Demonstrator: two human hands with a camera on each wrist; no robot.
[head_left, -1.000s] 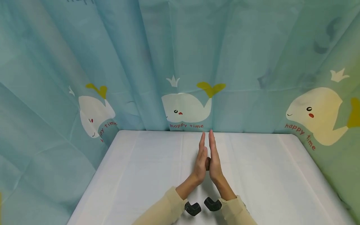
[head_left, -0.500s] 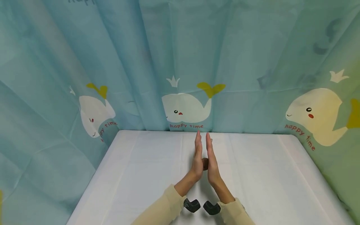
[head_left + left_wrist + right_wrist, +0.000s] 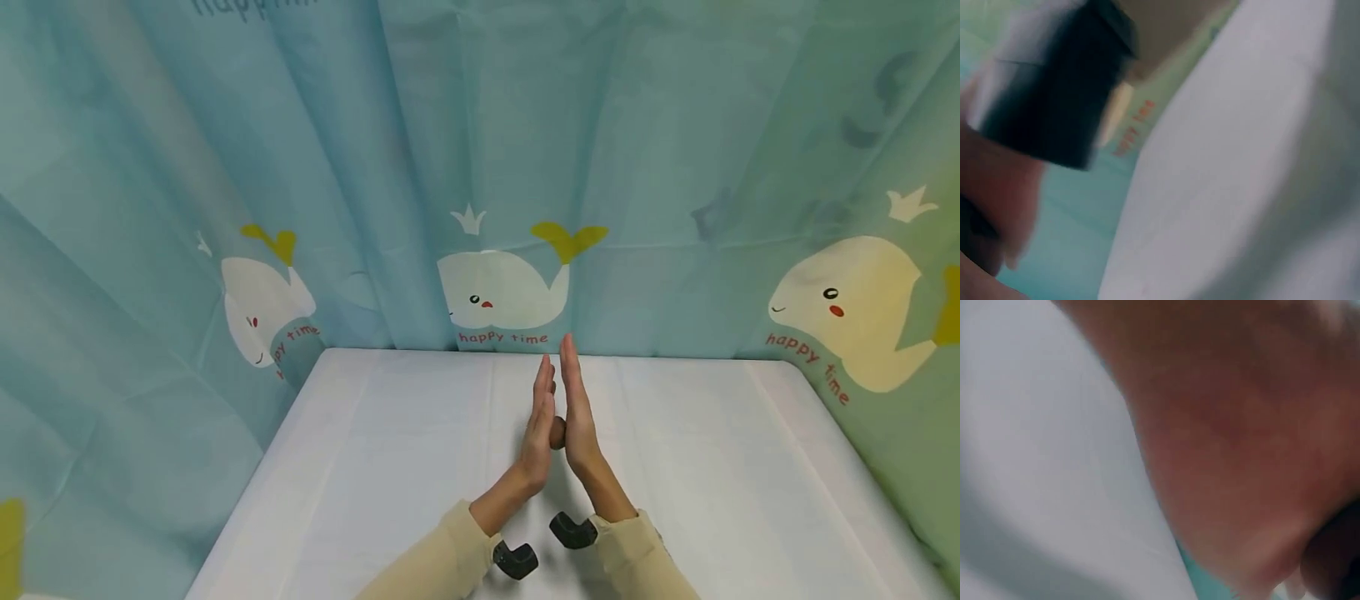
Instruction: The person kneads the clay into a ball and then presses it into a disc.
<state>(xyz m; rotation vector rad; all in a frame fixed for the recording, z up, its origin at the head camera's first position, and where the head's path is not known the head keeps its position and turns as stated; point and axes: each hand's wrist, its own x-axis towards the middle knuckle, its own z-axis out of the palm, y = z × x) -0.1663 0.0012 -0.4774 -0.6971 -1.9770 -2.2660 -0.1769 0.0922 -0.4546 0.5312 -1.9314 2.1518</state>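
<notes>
A small brown rounded lump (image 3: 557, 432), like a ball of clay, sits between my two palms in the head view. Both hands are held upright above the white table with straight fingers. My left hand (image 3: 538, 437) presses it from the left, and my right hand (image 3: 579, 417) from the right, its fingertips reaching farther forward than the left ones. In the right wrist view the right hand (image 3: 1235, 444) fills much of the picture, with the dark lump (image 3: 1338, 556) at the lower right. The left wrist view is blurred; the dark lump (image 3: 979, 240) shows at its left edge.
Under the hands is a white-covered table (image 3: 420, 433). A blue-green curtain (image 3: 660, 167) printed with whales hangs along its back and sides. Black wrist cameras (image 3: 516, 560) stick out from the beige sleeves, close to each other.
Half a second ago the fingertips were nearly level; now the right hand has slid forward and the left slightly back, with the lump still between the palms. The head view has shifted slightly.
</notes>
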